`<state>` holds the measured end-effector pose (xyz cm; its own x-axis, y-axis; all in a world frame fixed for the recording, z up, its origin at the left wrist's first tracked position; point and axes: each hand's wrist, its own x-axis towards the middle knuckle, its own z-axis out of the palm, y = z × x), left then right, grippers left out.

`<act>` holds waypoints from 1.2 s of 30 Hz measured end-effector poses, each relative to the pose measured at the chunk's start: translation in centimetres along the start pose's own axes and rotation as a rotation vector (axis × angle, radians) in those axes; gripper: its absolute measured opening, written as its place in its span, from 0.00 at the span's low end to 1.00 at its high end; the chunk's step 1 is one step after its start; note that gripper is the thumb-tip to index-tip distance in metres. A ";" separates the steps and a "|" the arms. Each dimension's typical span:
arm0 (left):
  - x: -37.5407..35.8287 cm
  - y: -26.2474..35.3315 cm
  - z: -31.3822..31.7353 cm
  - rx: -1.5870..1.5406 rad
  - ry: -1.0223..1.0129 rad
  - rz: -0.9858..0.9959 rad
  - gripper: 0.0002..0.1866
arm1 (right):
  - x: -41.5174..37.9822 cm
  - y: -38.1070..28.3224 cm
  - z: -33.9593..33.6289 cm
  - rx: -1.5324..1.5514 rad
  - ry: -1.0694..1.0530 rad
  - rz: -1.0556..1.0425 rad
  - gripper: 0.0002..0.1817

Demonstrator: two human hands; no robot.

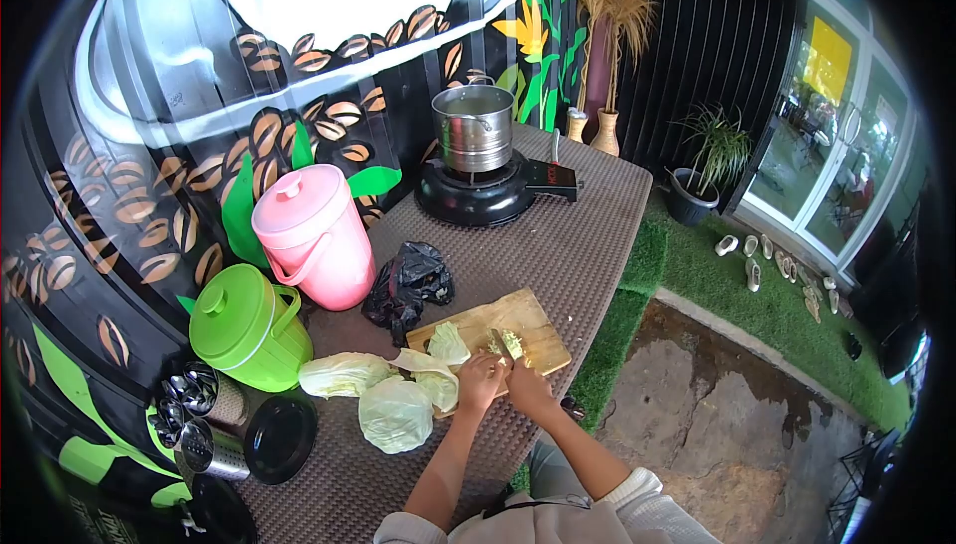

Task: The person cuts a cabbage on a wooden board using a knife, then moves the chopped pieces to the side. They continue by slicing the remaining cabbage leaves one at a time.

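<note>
A wooden cutting board (543, 320) lies on the table with finely shredded cabbage (513, 346) on it. My right hand (530, 391) is closed round the handle of a knife (500, 341), whose blade rests among the shreds. Close beside the blade, my left hand (481, 378) has its fingers bunched down over cabbage on the board, most of it hidden beneath them. A cut cabbage head (396, 417) sits left of my left hand. Loose cabbage leaves (344, 375) spread behind it, and a smaller leaf piece (449, 343) lies on the board's far left part.
A steel pot (472, 131) stands on a black portable stove (468, 194) at the table's far end. Along the wall are a black plastic bag (410, 285), a pink lidded bucket (324, 240), a green one (244, 330), cutlery holders (214, 449) and black plates (281, 439).
</note>
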<state>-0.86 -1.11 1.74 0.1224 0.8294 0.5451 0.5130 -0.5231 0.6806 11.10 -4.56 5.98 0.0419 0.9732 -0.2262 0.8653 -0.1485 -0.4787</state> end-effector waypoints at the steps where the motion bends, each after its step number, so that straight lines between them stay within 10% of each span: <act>1: -0.1 -0.2 0.1 0.009 0.002 -0.032 0.07 | -0.5 -0.3 0.1 0.000 -0.001 -0.001 0.18; 36: -0.4 -1.4 0.6 0.072 -0.032 -0.077 0.12 | -1.8 -0.1 2.2 -0.002 0.032 0.104 0.17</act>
<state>-1.16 -0.61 0.30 0.1070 0.8731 0.4756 0.5815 -0.4429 0.6824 9.85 -6.71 4.59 0.1477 0.9575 -0.2479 0.8563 -0.2492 -0.4524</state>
